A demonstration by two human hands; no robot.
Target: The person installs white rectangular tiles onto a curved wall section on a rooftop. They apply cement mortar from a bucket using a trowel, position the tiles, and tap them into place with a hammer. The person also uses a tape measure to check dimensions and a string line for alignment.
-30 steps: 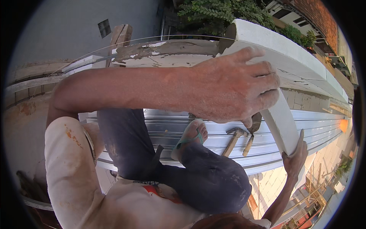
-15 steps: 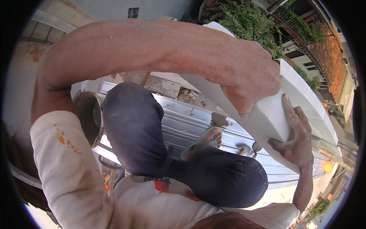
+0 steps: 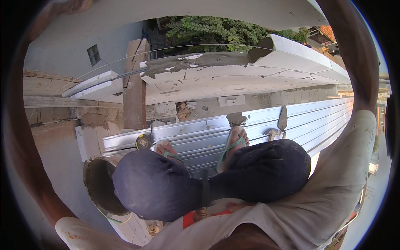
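Note:
A long white block (image 3: 179,8) is raised across the top of the view. My left hand (image 3: 62,12) grips its left end, only partly visible at the rim. My right forearm rises along the right side to the block's other end; that hand is out of view. Below, my sandalled feet stand on ribbed silver metal planks (image 3: 316,118). A trowel (image 3: 283,118) and a hammer (image 3: 273,132) lie on them by my right foot, and a yellow tape measure (image 3: 143,141) by my left. A dark round bucket (image 3: 92,183) sits left of my knees.
In front runs a white block wall (image 3: 304,56) with grey mortar (image 3: 187,60) on top and a thin string above it. A wooden post (image 3: 134,100) stands at its left. A grey building wall (image 3: 58,154) is on the left; leafy trees (image 3: 216,29) lie beyond.
The white block has moved up from beside my knees to high across the view, my arms rising with it. The wall, trowel, hammer and both feet now show.

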